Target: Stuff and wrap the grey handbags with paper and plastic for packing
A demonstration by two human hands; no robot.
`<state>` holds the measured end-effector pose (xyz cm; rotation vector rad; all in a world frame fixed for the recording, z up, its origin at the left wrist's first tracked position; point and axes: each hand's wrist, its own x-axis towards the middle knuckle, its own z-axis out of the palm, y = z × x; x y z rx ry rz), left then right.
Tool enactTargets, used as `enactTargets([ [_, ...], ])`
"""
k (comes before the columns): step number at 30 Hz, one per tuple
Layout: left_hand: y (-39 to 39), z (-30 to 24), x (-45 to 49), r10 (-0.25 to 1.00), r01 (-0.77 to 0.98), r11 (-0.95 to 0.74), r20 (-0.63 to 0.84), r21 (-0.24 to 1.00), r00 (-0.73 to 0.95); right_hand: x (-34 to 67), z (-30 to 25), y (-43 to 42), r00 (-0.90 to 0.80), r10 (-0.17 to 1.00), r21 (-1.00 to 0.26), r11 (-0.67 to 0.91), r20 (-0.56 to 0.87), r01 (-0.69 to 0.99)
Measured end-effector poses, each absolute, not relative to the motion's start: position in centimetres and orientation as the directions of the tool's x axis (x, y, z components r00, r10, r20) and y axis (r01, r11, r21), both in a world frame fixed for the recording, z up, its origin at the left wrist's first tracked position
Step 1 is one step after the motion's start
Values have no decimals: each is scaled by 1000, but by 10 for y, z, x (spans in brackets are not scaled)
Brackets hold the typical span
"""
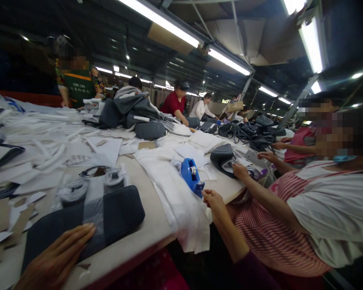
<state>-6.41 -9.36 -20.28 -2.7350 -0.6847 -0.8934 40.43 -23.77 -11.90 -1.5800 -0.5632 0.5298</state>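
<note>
My left hand (59, 253) lies flat with fingers stretched out on a dark navy bag (121, 209), near the table's front edge. A translucent white strip (93, 201) wraps across the bag, and my fingertips touch its lower part. Behind the bag's upper edge sit rolled, plastic-wrapped pieces (74, 191). My right hand (213, 199) is closed in a pinch just beside the cutter end of a blue tape dispenser (190, 175). Whatever lies between those fingertips is too small to make out. The dispenser stands on white sheeting (175, 197) that hangs over the table edge.
At right, close by, a co-worker in a striped apron (278, 225) handles a dark bag (222, 157). Paper and cardboard scraps (10, 217) cover the left side. Bags pile up (130, 110) farther back, with several other people around the long table (157, 225).
</note>
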Motion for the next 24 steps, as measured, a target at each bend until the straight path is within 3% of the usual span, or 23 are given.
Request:
enactTargets([
  [5,-92,-201,-62,345,463,-885,598,-50,723,427,-142,-243,787,614,-954,-195,64,229],
  [7,-96,-196,-59,334,447,-894,616,-33,714,430,-134,-255,776,619,-882,-292,121,371],
  [8,-100,-191,-58,341,445,-895,614,-20,712,428,-125,-261,739,648,-803,-333,187,495],
  [10,-112,-179,-55,384,462,-886,590,20,710,413,-97,-266,535,774,-496,-336,338,801],
  [13,-128,-162,-48,456,494,-864,571,98,683,368,-45,-244,10,945,-59,10,328,998],
  [15,-132,-157,-44,476,502,-856,567,125,672,324,-17,-212,-305,934,68,297,184,952],
  [17,-135,-157,-43,490,500,-854,554,148,673,270,-2,-177,-556,831,87,552,17,829],
  [19,-136,-157,-44,495,491,-855,546,168,676,215,0,-146,-701,703,91,711,-120,697],
  [24,-136,-158,-46,510,486,-851,536,198,673,127,-32,-88,-760,581,132,812,-291,569],
])
